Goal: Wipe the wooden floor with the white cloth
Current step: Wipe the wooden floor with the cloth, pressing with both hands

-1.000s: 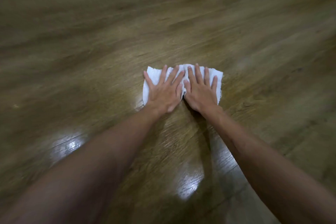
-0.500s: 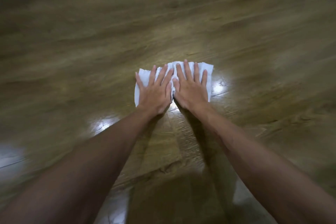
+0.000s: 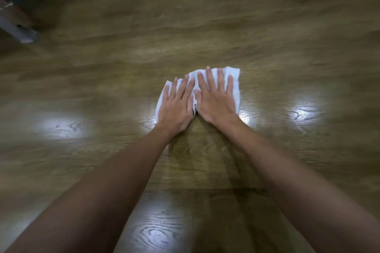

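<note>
White cloth (image 3: pixel 234 82) lies flat on wooden floor (image 3: pixel 226 16). Left hand (image 3: pixel 174 107) and right hand (image 3: pixel 216 102) press it, fingers straight, side by side. Judged soft, light, bunch-prone: keep palms spread over its middle.

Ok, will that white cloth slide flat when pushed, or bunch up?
Probably slides: the wooden floor looks glossy, with glare patches. The white cloth looks thin and floppy, already creased between the left hand and right hand, so it may bunch there. Flat, spread fingers should limit that.
</note>
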